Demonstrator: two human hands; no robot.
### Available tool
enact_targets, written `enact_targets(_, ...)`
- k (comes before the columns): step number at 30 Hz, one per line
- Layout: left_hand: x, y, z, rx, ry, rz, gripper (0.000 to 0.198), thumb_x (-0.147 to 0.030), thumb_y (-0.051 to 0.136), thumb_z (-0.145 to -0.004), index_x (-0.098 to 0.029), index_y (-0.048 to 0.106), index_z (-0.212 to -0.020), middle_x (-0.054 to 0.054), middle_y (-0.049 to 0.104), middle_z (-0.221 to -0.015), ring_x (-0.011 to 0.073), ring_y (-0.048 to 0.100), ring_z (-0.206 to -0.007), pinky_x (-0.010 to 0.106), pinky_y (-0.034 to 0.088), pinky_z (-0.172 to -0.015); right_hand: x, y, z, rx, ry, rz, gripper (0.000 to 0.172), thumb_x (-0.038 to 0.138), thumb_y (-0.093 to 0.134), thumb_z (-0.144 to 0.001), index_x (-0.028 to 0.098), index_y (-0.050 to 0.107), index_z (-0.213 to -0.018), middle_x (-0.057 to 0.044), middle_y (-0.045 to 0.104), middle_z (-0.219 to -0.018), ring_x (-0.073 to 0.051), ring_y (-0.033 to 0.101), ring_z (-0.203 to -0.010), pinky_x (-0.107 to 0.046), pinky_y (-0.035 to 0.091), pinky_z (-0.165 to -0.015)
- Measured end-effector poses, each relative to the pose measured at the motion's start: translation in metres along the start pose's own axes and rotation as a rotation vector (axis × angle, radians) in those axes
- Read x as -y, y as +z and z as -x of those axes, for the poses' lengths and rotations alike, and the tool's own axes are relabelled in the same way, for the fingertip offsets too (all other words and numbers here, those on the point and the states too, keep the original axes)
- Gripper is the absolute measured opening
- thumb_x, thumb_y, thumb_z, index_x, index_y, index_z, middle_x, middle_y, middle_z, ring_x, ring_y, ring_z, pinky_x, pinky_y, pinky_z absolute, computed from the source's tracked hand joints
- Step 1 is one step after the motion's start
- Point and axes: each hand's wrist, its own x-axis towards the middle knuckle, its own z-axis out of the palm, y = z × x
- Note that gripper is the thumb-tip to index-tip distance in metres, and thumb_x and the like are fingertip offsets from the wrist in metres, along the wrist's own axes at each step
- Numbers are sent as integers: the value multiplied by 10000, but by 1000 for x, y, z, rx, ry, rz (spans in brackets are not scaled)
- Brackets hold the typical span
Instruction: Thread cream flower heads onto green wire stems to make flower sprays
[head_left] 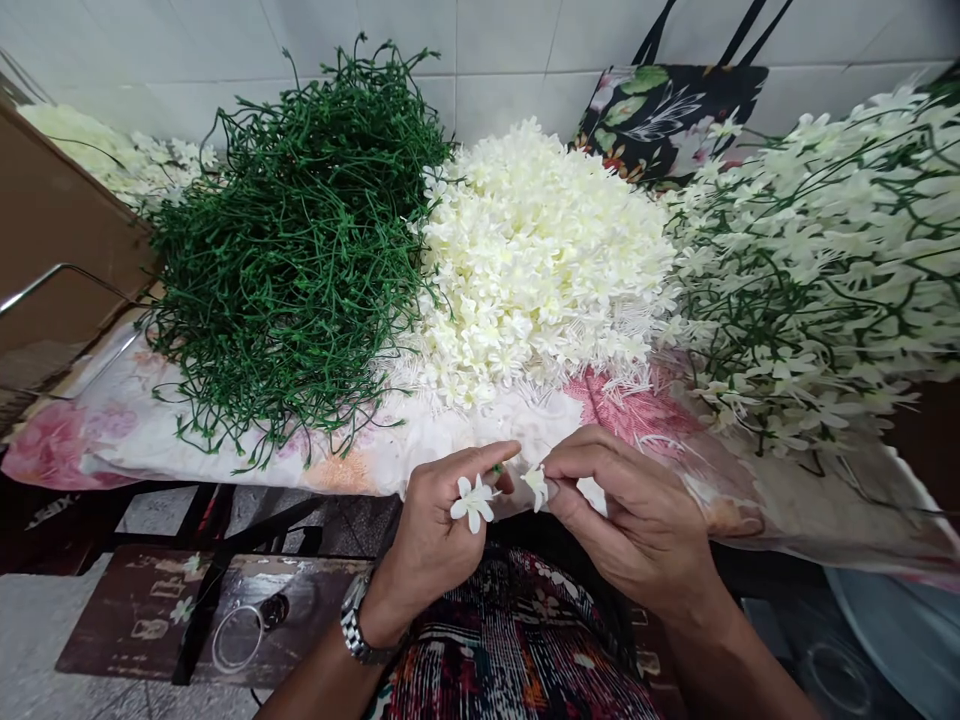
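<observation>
My left hand (442,540) is closed around what looks like a green artificial flower stem, mostly hidden in the fingers. A white flower (473,503) sticks out over the thumb side, and a small green tip (496,468) shows by the index finger. Close beside it, my right hand (637,510) pinches a white artificial flower head (535,487) between thumb and fingertips. Part of another white petal shape (592,495) shows behind the right fingers. Beyond both hands lie a heap of green plastic stems (300,250) and a heap of loose white flower heads (540,250).
Stems bearing white flowers (825,250) are piled at the right. A cardboard box (67,240) stands at the left, and a black floral bag (675,115) leans on the tiled wall. Floral cloth (352,470) covers the table. Below is a brown bench (120,620).
</observation>
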Motion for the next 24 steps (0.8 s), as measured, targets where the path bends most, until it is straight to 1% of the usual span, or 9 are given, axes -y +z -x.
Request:
enact_targets(2,-2,0,1,-5,12,-44,411,45,452,-695,-179,619,-997,-24,670,-731,87,596,-627,183,467,-604,4,-4,-4,38,-32,25,123,63,513,-815,180,550,-814,5,545,-716,-74,511,-627,-195,405,-552)
enact_targets(6,-3,0,1,-9,30,-82,343,83,483,-648,-189,572,-839,-65,640,-663,60,563,-565,140,432,-546,5,-9,-10,122,-67,75,122,74,502,-827,171,569,-795,-2,545,-698,-77,511,-598,-203,411,-548)
enact_targets(12,-1,1,-3,4,100,-28,277,66,493,-679,-173,592,-778,-25,601,-704,83,557,-641,174,440,-601,2,-10,-12,212,-107,150,130,89,487,-846,148,573,-768,-11,536,-686,-79,493,-609,-201,395,-554)
enact_targets(16,0,1,-4,1,146,-66,260,53,492,-685,-169,600,-770,-21,583,-673,83,531,-611,182,417,-578,0,-10,-10,237,-120,212,146,101,466,-861,141,574,-771,-19,537,-685,-90,485,-615,-212,392,-561)
enact_targets(20,2,2,-6,1,173,-186,237,31,471,-697,-157,610,-740,-11,558,-621,96,508,-571,199,390,-535,-4,-6,-9,252,-124,281,156,109,451,-864,141,572,-770,-29,535,-684,-110,483,-632,-233,400,-573)
enact_targets(24,8,5,-8,6,190,-274,204,3,483,-700,-153,613,-722,-11,526,-579,106,485,-540,208,364,-500,-13,-1,-7,249,-97,253,165,115,427,-873,159,559,-785,-21,536,-681,-109,489,-618,-232,406,-557)
